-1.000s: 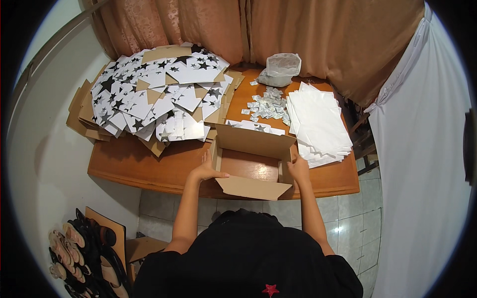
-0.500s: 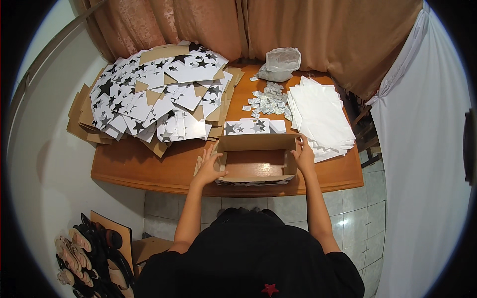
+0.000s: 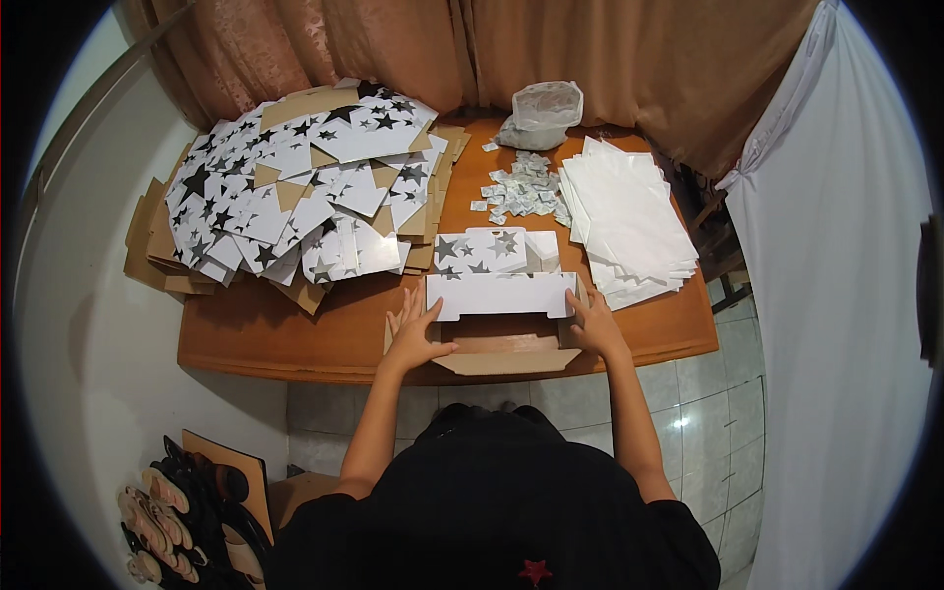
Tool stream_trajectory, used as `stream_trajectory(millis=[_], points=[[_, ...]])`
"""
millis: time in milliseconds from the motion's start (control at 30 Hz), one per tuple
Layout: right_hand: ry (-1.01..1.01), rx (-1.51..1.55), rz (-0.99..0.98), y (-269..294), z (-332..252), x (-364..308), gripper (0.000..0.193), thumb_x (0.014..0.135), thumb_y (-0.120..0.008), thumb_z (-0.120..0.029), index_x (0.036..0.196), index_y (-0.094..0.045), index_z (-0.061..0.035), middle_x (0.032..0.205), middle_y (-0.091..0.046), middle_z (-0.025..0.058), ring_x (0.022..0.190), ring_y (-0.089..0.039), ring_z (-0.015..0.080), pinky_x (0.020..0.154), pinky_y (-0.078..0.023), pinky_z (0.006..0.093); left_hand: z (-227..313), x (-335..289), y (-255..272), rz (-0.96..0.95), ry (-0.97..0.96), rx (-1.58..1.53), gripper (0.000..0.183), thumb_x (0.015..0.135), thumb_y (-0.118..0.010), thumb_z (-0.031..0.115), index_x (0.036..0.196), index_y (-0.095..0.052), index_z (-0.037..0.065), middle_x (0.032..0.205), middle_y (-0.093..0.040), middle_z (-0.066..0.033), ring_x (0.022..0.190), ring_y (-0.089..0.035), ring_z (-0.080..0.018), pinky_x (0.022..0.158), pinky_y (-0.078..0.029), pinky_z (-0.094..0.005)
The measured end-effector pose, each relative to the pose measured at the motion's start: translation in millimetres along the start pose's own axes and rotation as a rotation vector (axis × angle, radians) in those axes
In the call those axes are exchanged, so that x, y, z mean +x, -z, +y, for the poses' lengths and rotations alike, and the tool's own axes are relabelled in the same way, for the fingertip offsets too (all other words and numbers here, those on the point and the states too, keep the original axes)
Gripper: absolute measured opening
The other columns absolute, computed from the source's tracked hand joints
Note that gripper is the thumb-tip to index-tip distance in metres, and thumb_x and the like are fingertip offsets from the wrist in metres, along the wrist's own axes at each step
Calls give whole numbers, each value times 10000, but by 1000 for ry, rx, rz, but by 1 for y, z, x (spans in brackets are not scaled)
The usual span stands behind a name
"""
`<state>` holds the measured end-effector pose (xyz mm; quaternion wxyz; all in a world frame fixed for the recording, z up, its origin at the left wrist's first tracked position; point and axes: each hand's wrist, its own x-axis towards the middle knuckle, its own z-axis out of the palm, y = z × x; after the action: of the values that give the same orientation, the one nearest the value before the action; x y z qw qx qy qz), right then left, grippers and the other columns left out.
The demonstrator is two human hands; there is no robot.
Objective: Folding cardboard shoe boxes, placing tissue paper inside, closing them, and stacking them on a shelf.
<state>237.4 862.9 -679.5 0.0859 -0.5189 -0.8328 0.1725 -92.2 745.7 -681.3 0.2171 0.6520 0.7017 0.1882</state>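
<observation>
In front of me on the table sits a partly folded cardboard box (image 3: 506, 362), brown inside. A white panel (image 3: 501, 295) leans over its far side. Star-printed lid panels (image 3: 479, 252) lie flat beyond it. The near brown wall tilts outward towards me. At the box's left end, my left hand (image 3: 415, 336) holds the side, thumb stretched along the near inner corner and fingers by the white panel's left end. My right hand (image 3: 596, 323) grips the right end, fingertips at the white panel's right edge. Table wood shows through the box's middle.
A large heap of flat star-printed cardboard (image 3: 295, 187) covers the table's left. Small square sachets (image 3: 521, 192) lie behind the box, near a translucent plastic bag (image 3: 546, 113). White sheets (image 3: 634, 221) are stacked at right. Shoes (image 3: 162, 521) stand on the floor at lower left.
The far wall, upright and brown before, now shows as a white panel tipped over the box. The near wall has tilted outward. Both hands stay at the box's ends.
</observation>
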Motion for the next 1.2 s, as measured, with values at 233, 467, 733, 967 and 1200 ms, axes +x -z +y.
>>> stream_trajectory(millis=[233, 467, 733, 967, 1200], points=[[-7, 505, 348, -7, 16, -7, 599, 745, -635, -250, 1263, -428, -32, 1223, -381, 272, 1155, -363, 405, 982, -306, 435, 34, 11, 4, -187, -27, -82, 1092, 522, -649, 704, 1388, -290, 144, 1471, -4, -190, 1323, 161, -408, 959, 98, -651], [-724, 791, 114, -12, 68, -34, 394, 859, -540, -338, 979, -563, 37, 826, -582, 115, 720, -593, 222, 678, -488, 297, 55, 9, -8, -249, -5, 214, 1193, 518, -560, 791, 1418, -160, 119, 1458, 49, -222, 1326, 138, -413, 954, 106, -656], [-331, 1330, 188, 12, 32, -23, 231, 877, -525, -238, 1002, -580, -52, 952, -585, 39, 898, -551, 110, 762, -444, 266, 45, 12, -20, -234, -4, 245, 1205, 565, -524, 792, 1417, -81, 64, 1448, 96, -235, 1335, 122, -394, 983, 105, -620], [-39, 409, 300, -27, -11, 21, 755, 627, -761, -202, 1241, -375, 9, 1215, -422, 188, 1086, -457, 331, 921, -390, 385, 44, 12, -23, -194, -1, 252, 1195, 569, -524, 785, 1416, -95, 60, 1449, 87, -236, 1339, 110, -390, 991, 109, -606], [-278, 222, 103, -5, -56, 26, 994, 566, -800, -195, 1337, -198, -16, 1266, -348, 251, 1113, -448, 388, 891, -423, 433, 42, 11, -27, -162, 13, 246, 1171, 565, -530, 779, 1413, -145, 69, 1451, 64, -241, 1343, 100, -385, 986, 111, -613]])
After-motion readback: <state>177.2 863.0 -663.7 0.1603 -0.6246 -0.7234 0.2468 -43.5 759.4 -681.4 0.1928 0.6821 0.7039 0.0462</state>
